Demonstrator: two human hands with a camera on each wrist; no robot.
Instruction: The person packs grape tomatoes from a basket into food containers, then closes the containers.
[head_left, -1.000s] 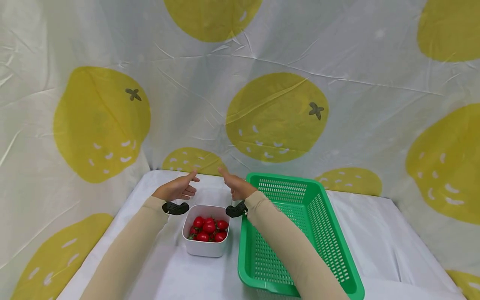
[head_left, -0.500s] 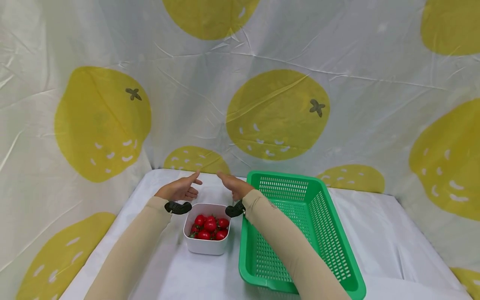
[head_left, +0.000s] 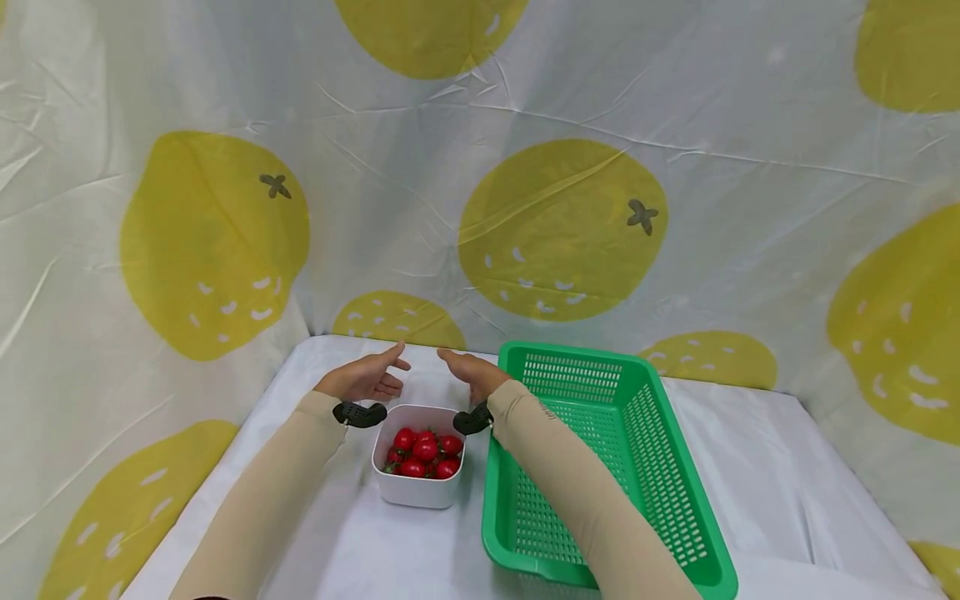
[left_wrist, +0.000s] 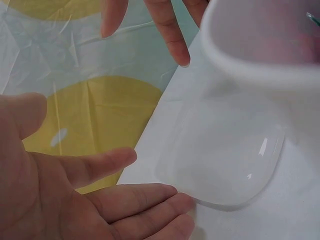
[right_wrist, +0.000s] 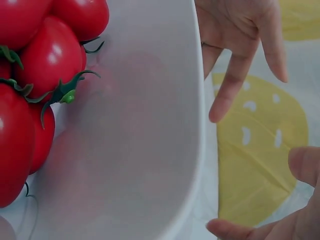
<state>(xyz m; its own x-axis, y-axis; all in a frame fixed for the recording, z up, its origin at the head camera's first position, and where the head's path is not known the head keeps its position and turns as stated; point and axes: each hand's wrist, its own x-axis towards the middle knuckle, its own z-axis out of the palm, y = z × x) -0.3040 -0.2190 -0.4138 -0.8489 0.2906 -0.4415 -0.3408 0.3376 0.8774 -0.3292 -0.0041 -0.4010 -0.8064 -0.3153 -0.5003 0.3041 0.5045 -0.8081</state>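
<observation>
A white square box (head_left: 417,493) stands on the cloth-covered table, holding several red tomatoes (head_left: 424,450) with green stems. Just behind it lies a clear lid-like piece with rounded corners (left_wrist: 225,160). My left hand (head_left: 367,377) is beyond the box's left side, palm inward, fingers extended. In the left wrist view its fingertips meet the lid's edge in the picture; whether they touch it, I cannot tell. My right hand (head_left: 474,372) faces it from the right, fingers loosely extended, partly hidden by its sleeve. Neither hand holds anything.
A green perforated plastic basket (head_left: 600,425) stands right of the white box, under my right forearm. White cloth with yellow lemon prints (head_left: 562,229) hangs behind the table and along its sides. A black wrist device (head_left: 360,414) sits on each wrist.
The head view has shifted slightly, moving the scene a little to the right in the picture. Both hands keep nearly the same pose, marginally closer together. Box, tomatoes and basket stay put.
</observation>
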